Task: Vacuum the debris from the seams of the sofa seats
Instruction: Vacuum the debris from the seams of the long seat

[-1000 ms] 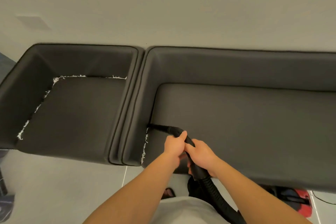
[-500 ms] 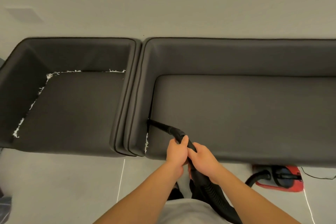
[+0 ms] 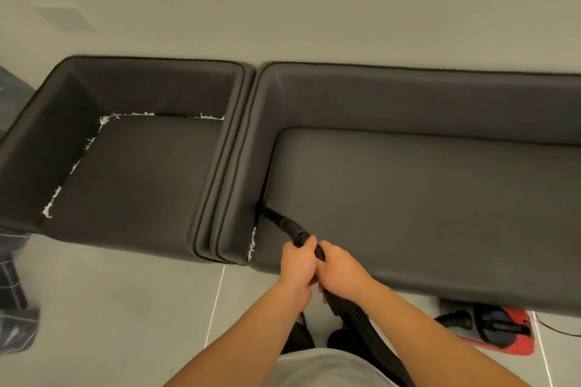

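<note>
Both hands stay wrapped on the vacuum wand (image 3: 303, 237), left hand (image 3: 297, 262) ahead of right hand (image 3: 341, 272). The nozzle (image 3: 267, 212) has crept up the seam, so white debris (image 3: 251, 243) below the grip remains; the left seat's scraps (image 3: 75, 166) are untouched.

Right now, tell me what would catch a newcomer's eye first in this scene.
First, the white debris lining the left and back seams of the left sofa seat, bright against the dark fabric. Next, the left hand and right hand gripping the black vacuum hose at bottom centre, its nozzle pushed into the left seam of the right seat. A red vacuum cleaner sits on the floor, lower right.
</note>
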`<state>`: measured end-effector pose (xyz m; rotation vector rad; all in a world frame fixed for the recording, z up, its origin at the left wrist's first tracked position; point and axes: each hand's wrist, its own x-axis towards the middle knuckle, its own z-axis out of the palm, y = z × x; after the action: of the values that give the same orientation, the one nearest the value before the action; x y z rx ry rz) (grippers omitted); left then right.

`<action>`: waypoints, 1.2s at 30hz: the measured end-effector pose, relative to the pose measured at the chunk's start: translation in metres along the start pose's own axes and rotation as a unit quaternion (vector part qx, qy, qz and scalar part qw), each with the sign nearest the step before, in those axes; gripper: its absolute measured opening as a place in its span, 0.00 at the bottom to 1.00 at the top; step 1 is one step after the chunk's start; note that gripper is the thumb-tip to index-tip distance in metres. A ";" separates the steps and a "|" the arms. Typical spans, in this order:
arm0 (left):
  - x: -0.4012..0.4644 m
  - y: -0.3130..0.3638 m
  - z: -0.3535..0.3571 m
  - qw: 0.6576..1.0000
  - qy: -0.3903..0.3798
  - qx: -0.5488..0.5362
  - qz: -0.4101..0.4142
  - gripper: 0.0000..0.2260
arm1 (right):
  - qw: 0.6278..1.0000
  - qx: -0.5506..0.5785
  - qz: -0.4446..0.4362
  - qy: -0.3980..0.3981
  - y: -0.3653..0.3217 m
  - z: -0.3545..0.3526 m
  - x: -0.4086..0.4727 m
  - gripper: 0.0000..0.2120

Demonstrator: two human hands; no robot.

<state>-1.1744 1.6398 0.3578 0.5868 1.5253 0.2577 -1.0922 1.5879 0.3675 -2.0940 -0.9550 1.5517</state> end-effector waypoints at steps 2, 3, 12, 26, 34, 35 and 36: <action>-0.006 0.003 0.011 1.000 0.009 -0.011 0.000 0.14 | 1.000 0.006 -0.010 -0.017 0.002 -0.016 -0.006 0.07; -0.009 0.003 0.017 1.000 0.009 -0.017 0.000 0.15 | 0.999 0.010 -0.012 -0.028 0.004 -0.025 -0.008 0.07; -0.030 -0.026 0.047 0.999 0.031 -0.021 -0.012 0.14 | 0.996 0.007 -0.015 -0.085 0.034 -0.048 -0.029 0.06; -0.049 -0.040 0.039 0.991 0.018 -0.132 -0.012 0.12 | 0.990 -0.070 -0.071 -0.102 0.049 -0.053 -0.029 0.11; -0.049 -0.043 0.037 0.988 0.038 -0.151 -0.012 0.15 | 0.979 -0.168 -0.084 -0.080 0.046 -0.045 -0.021 0.18; -0.051 -0.040 0.040 0.987 0.042 -0.154 -0.014 0.15 | 0.979 -0.169 -0.081 -0.082 0.046 -0.048 -0.020 0.18; -0.052 -0.039 0.044 0.986 0.046 -0.157 -0.015 0.15 | 0.979 -0.166 -0.081 -0.085 0.044 -0.053 -0.022 0.18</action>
<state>-1.1417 1.5720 0.3801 0.3051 1.5407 0.4983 -1.0330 1.5465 0.3717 -2.0539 -1.4971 1.5945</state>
